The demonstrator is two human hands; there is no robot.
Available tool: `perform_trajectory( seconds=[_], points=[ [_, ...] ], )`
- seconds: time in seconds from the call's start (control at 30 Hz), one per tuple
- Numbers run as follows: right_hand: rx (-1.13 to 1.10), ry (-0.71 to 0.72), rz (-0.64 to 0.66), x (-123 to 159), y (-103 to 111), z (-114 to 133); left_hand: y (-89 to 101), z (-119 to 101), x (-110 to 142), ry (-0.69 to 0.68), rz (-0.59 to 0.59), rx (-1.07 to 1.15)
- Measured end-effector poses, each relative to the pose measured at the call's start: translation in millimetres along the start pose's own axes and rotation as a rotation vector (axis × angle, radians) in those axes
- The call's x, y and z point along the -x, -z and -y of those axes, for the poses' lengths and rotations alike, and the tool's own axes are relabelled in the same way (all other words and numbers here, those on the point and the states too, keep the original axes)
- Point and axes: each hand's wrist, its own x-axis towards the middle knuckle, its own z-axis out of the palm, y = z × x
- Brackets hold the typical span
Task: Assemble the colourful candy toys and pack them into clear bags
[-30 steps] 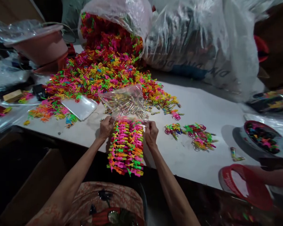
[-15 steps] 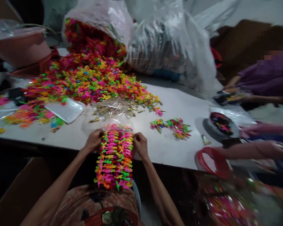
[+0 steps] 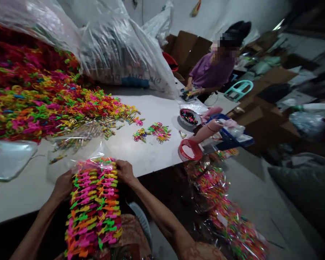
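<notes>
A long bundle of small bright plastic toys in two side-by-side rows hangs over the table's front edge toward my lap. A clear plastic bag covers the bundle's far end and lies partly on the table. My left hand is closed at the left side of the bag, its fingertips partly hidden by the toys. At the right side, my right hand pinches the bag's edge beside the toys. Beyond the bag lies a clear packet of thin, pen-like pieces.
A big heap of loose toys spreads over the left of the white table. Small toy piles, a bowl and a red basket stand rightward. Filled bags lie on the floor. Another person sits at the far right.
My view has swung to the right, so the table things appear further left and the other person shows more fully. Both hands stay at the bundle's far end.
</notes>
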Motion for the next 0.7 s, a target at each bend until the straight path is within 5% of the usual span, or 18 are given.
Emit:
perform_trajectory(
  seconds=[0.13, 0.27, 0.5, 0.7],
  points=[
    [-0.112, 0.062, -0.089, 4, -5, 7, -4.6, 1, 5, 0.021, 0.033, 0.129],
    [-0.498, 0.205, -0.109, 15, -1, 13, -2.4, -16, 23, 0.054, -0.037, 0.353],
    [-0.808, 0.011, -0.274, 4, -3, 19, 1.5, -49, 33, 0.234, -0.031, 0.712],
    [-0.806, -0.08, -0.278, 3, -5, 16, 12.0, -49, 37, 0.218, 0.08, 0.681]
  ],
)
